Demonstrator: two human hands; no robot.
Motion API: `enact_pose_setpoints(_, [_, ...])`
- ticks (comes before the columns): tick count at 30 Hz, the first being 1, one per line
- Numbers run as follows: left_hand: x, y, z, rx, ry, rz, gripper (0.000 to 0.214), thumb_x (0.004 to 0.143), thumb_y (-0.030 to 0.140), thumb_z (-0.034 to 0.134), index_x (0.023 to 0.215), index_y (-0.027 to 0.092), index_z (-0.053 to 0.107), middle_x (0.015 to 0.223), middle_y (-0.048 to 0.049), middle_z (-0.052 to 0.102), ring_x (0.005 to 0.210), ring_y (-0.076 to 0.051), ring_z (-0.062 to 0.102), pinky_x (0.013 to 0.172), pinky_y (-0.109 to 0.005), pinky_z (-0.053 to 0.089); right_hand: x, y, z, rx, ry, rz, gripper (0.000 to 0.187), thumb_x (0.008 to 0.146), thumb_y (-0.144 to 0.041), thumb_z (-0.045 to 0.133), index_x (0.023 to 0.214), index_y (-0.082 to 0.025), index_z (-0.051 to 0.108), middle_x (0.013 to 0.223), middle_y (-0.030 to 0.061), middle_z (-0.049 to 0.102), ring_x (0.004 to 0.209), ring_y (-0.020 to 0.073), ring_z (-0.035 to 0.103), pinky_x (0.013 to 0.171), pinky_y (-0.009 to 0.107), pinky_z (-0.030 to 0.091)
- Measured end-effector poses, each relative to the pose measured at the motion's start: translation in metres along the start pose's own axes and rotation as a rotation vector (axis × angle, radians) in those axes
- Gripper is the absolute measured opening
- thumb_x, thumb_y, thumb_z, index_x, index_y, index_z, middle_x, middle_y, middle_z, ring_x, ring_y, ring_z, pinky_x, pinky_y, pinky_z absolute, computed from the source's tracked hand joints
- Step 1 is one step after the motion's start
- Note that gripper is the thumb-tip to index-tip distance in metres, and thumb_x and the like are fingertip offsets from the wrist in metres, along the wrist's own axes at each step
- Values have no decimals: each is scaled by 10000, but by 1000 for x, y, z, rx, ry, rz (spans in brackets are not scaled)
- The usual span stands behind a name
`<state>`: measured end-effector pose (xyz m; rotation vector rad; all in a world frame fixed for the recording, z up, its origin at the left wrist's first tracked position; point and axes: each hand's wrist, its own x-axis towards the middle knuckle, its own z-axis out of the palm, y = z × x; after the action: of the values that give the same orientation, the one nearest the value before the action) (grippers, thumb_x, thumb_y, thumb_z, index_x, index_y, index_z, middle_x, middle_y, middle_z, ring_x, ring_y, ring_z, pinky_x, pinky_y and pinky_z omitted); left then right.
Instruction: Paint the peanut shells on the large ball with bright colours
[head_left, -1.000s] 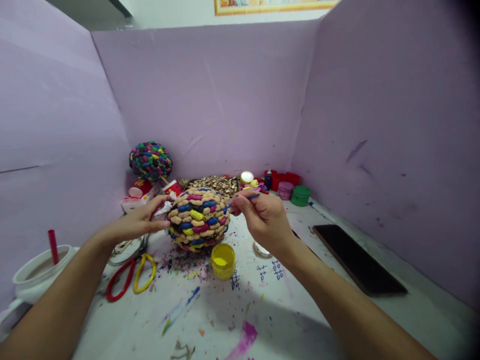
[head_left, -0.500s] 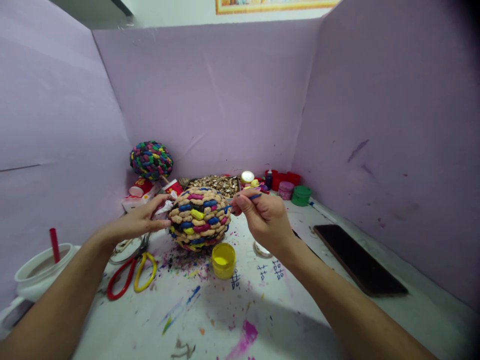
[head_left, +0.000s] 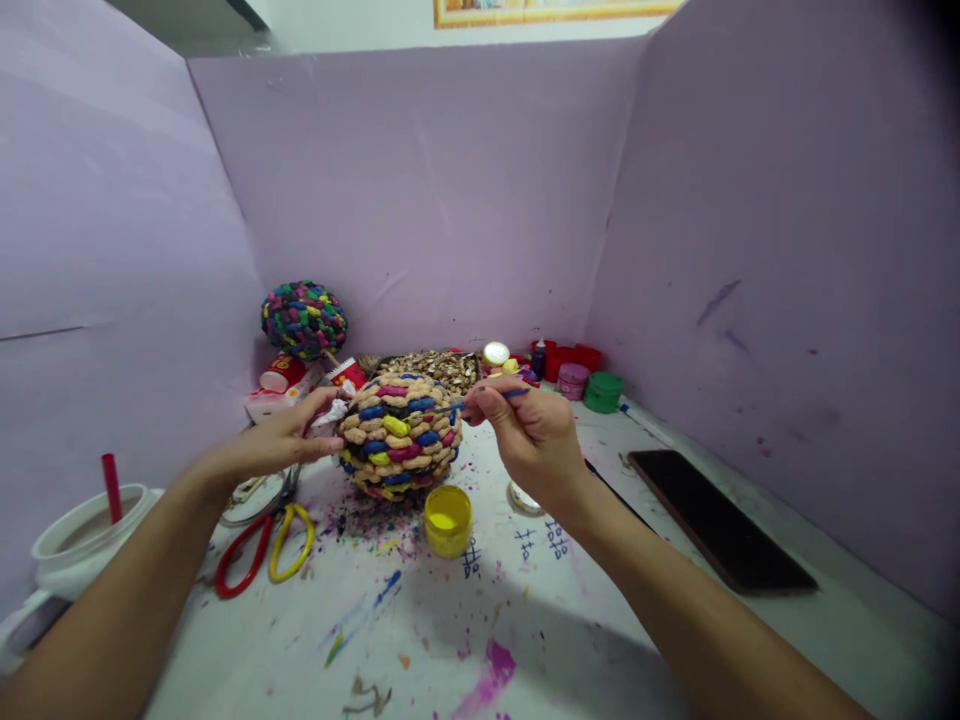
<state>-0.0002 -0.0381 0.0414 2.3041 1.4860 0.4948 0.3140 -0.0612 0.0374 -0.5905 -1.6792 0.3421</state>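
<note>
A round ball covered in peanut shells (head_left: pixel 401 440) rests on the table, some shells plain tan, others painted blue, magenta, yellow or black. My left hand (head_left: pixel 289 430) grips its left side, thumb in front and fingers toward the back beside a crumpled white tissue (head_left: pixel 328 413). From the right, my right hand (head_left: pixel 525 425) pinches a thin blue paintbrush (head_left: pixel 456 407). The brush tip reaches the front of the ball, close to a yellow shell; exact contact is too small to tell. Just in front of the ball stands an open jar of yellow paint (head_left: pixel 448 522).
Scissors with red and yellow handles (head_left: pixel 264 548) lie left, beside a white mug (head_left: pixel 94 540). A finished-looking multicoloured ball (head_left: pixel 304 320), a tray of shells (head_left: pixel 435 370) and paint jars (head_left: pixel 602 391) line the back. A black phone (head_left: pixel 720 520) lies right. Purple panels (head_left: pixel 420 200) enclose the table.
The brush tip has moved left, from the ball's right edge onto its front near the yellow shell. My left hand and the ball look unmoved.
</note>
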Motion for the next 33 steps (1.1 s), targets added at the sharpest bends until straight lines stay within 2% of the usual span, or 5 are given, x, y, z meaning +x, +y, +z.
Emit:
enact_pose_setpoints(15, [0,0,1,72,0,-4,707,832,560,503,1399,205,273,1406,-88,445,1273,-294,425,959,-306,422,6,-12,-13,-84,-24,20,327,905,-327,448,644,-171,569,568,2,571,494,96,506,476,240,372])
enact_pose_setpoints(17, [1,-1,1,103,1,0,708,838,567,483,1404,197,276,1407,-90,444,1264,-301,435,952,-310,425,7,-15,-14,-131,-153,69,363,895,-325,451,570,-175,512,529,-8,533,467,83,458,445,233,317])
enact_pose_setpoints(22, [1,-3,1,55,8,-5,723,831,563,508,1419,224,260,1400,-83,445,1253,-303,442,971,-344,416,2,-14,-3,-347,-709,248,423,846,-249,545,470,-180,364,411,-80,290,383,44,234,410,248,163])
enact_pose_setpoints(24, [1,-3,1,23,2,-1,720,828,553,527,1415,228,264,1399,-87,440,1256,-306,435,992,-366,401,0,-11,-1,-366,-808,266,433,838,-227,560,464,-177,348,413,-88,242,380,41,198,409,251,149])
enact_pose_setpoints(33, [0,3,4,65,22,-35,741,828,567,500,1438,227,253,1404,-78,454,1241,-324,457,970,-376,425,8,-16,-12,-237,-491,190,415,886,-304,487,495,-181,425,455,-43,441,435,63,345,441,245,216])
